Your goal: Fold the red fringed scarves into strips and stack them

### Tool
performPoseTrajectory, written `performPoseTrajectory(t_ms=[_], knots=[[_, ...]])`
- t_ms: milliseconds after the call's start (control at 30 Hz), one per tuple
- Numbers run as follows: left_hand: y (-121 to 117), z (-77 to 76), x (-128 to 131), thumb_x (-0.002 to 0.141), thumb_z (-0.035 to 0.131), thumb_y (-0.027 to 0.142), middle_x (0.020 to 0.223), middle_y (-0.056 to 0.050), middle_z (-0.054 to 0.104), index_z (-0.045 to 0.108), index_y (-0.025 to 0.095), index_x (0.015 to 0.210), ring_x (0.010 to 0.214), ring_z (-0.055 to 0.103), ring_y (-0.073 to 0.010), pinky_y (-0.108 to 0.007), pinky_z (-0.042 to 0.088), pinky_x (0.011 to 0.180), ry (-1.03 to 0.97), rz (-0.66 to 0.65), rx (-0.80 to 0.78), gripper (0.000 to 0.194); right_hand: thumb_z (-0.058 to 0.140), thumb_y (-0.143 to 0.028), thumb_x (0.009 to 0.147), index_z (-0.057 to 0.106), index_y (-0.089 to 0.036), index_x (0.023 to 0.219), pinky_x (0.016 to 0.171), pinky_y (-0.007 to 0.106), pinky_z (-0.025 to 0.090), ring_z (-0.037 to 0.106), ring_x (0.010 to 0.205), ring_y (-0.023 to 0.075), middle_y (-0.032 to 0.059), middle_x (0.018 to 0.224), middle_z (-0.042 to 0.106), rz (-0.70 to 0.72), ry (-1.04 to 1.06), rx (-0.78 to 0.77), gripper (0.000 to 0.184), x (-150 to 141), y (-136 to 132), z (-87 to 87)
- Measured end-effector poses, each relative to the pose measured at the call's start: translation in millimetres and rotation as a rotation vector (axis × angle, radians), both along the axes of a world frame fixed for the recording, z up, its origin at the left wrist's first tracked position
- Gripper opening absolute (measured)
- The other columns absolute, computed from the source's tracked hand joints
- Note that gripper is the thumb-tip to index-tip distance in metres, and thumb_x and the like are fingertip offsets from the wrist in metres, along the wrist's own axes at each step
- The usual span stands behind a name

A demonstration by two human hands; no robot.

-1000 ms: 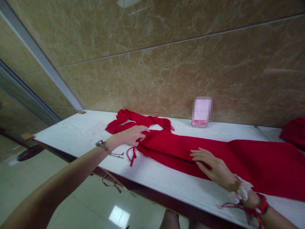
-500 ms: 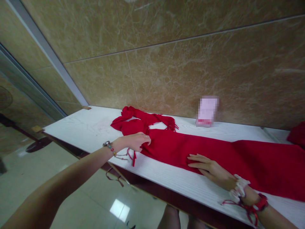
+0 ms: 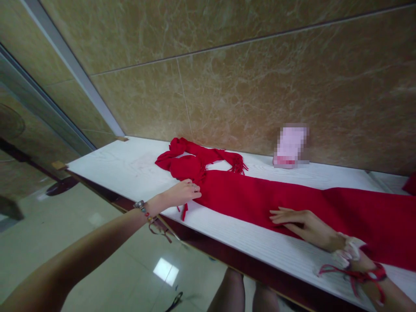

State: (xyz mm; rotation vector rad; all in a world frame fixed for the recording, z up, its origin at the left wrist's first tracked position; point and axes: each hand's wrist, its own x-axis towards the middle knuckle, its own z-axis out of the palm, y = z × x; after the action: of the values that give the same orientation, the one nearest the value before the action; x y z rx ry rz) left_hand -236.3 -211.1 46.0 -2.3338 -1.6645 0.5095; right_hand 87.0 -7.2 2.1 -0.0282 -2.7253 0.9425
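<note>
A long red scarf [image 3: 240,195] lies flattened along the white table [image 3: 227,242], running off to the right. At its left end, my left hand [image 3: 182,193] has its fingers curled and pressed together on the near corner of the cloth. My right hand [image 3: 302,223] rests on the near edge of the scarf with its fingers stretched out. Beyond my left hand, a crumpled red fringed scarf [image 3: 186,167] lies in a loose loop. A few red fringe strands [image 3: 184,212] hang below my left hand near the table's front edge.
A pink, pixelated box-like object [image 3: 290,147] stands against the marbled wall [image 3: 234,95]. More red cloth [image 3: 410,185] shows at the right edge. A dark stand base [image 3: 61,186] is on the floor at left. Scissors-like handles [image 3: 175,300] appear low down.
My left hand has drawn slightly left and nearer the table's front edge at the scarf's end. My right hand has slid a little right along the cloth. The camera view has shifted slightly.
</note>
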Motion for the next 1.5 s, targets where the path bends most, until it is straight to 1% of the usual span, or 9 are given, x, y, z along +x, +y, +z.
performPoseTrajectory(t_ms=[233, 400, 500, 700, 833, 967, 1067, 1200, 1500], knots=[[-1, 2.3, -7, 0.078, 0.05, 0.005, 0.088, -0.005, 0.063, 0.061, 0.018, 0.082, 0.085, 0.055, -0.017, -0.032, 0.032, 0.08, 0.012, 0.061, 0.047, 0.017, 0.042, -0.018, 0.081, 0.057, -0.025, 0.113, 0.102, 0.053, 0.022, 0.027, 0.126, 0.0238, 0.0056, 0.129, 0.046, -0.055, -0.072, 0.174, 0.037, -5, -10, -6.9], [0, -3.5, 11, 0.078, 0.048, 0.011, 0.129, -0.003, 0.045, 0.043, 0.023, 0.122, 0.123, 0.031, -0.0189, -0.036, 0.017, 0.102, -0.273, -0.005, 0.024, 0.046, 0.034, -0.022, 0.086, 0.045, -0.028, 0.124, 0.099, 0.061, 0.01, 0.017, 0.129, 0.0256, 0.0051, 0.135, 0.038, -0.071, -0.165, 0.338, 0.041, -10, -20, -10.4], [10, -16.3, 22, 0.086, 0.042, 0.028, 0.14, -0.005, 0.028, 0.03, 0.02, 0.132, 0.13, 0.016, -0.0197, -0.034, 0.017, 0.103, -0.384, 0.022, -0.04, 0.049, 0.03, -0.024, 0.088, 0.042, -0.031, 0.126, 0.099, 0.061, 0.01, 0.017, 0.129, 0.0245, 0.0034, 0.136, 0.037, -0.042, -0.215, 0.412, 0.04, -11, -22, -12.5], [17, -39.9, 11, 0.09, 0.034, 0.031, 0.142, -0.004, 0.025, 0.029, 0.022, 0.133, 0.131, 0.011, -0.02, -0.037, 0.014, 0.104, -0.343, 0.086, -0.079, 0.044, 0.028, -0.027, 0.09, 0.036, -0.034, 0.129, 0.098, 0.063, 0.009, 0.017, 0.129, 0.0253, 0.0014, 0.136, 0.036, -0.047, -0.247, 0.489, 0.04, -2, -23, -14.4], [17, -34.0, 9, 0.089, 0.036, 0.029, 0.137, -0.005, 0.034, 0.035, 0.021, 0.129, 0.129, 0.02, -0.0188, -0.035, 0.021, 0.102, -0.373, 0.071, -0.037, 0.041, 0.028, -0.027, 0.09, 0.03, -0.031, 0.132, 0.1, 0.059, 0.012, 0.019, 0.129, 0.0225, 0.0034, 0.136, 0.037, -0.073, -0.192, 0.428, 0.043, 8, -26, -10.9], [42, -20.2, 35, 0.09, 0.033, 0.026, 0.125, -0.007, 0.049, 0.051, 0.018, 0.115, 0.123, 0.033, -0.0176, -0.037, 0.022, 0.103, -0.419, 0.033, 0.122, 0.031, 0.036, -0.034, 0.087, 0.018, -0.022, 0.138, 0.102, 0.049, 0.022, 0.009, 0.131, 0.0212, 0.0096, 0.142, 0.024, -0.277, -0.085, 0.35, 0.055, 13, -25, -8.7], [71, -21.2, 63, 0.091, 0.032, 0.029, 0.134, -0.01, 0.038, 0.044, 0.016, 0.122, 0.127, 0.026, -0.0185, -0.036, 0.022, 0.103, -0.46, 0.009, 0.23, 0.036, 0.042, -0.041, 0.084, 0.016, -0.021, 0.138, 0.102, 0.053, 0.02, 0.014, 0.13, 0.0245, 0.0122, 0.141, 0.025, -0.374, -0.158, 0.408, 0.064, 13, -25, -11.4], [91, -38.6, 77, 0.089, 0.034, 0.038, 0.14, -0.009, 0.028, 0.033, 0.02, 0.131, 0.129, 0.021, -0.0228, -0.041, 0.022, 0.101, -0.427, 0.051, 0.103, 0.045, 0.039, -0.04, 0.085, 0.024, -0.013, 0.136, 0.101, 0.053, 0.02, 0.019, 0.129, 0.0273, 0.0171, 0.139, 0.027, -0.394, -0.264, 0.515, 0.059, 17, -30, -13.8], [70, -45.7, 43, 0.089, 0.034, 0.032, 0.14, -0.008, 0.027, 0.034, 0.024, 0.131, 0.129, 0.019, -0.0239, -0.04, 0.02, 0.101, -0.367, -0.009, 0.031, 0.042, 0.039, -0.039, 0.087, 0.044, -0.038, 0.123, 0.097, 0.06, 0.02, 0.014, 0.129, 0.0337, 0.0046, 0.142, 0.024, -0.276, -0.413, 0.485, 0.037, 44, -28, 0.1]])
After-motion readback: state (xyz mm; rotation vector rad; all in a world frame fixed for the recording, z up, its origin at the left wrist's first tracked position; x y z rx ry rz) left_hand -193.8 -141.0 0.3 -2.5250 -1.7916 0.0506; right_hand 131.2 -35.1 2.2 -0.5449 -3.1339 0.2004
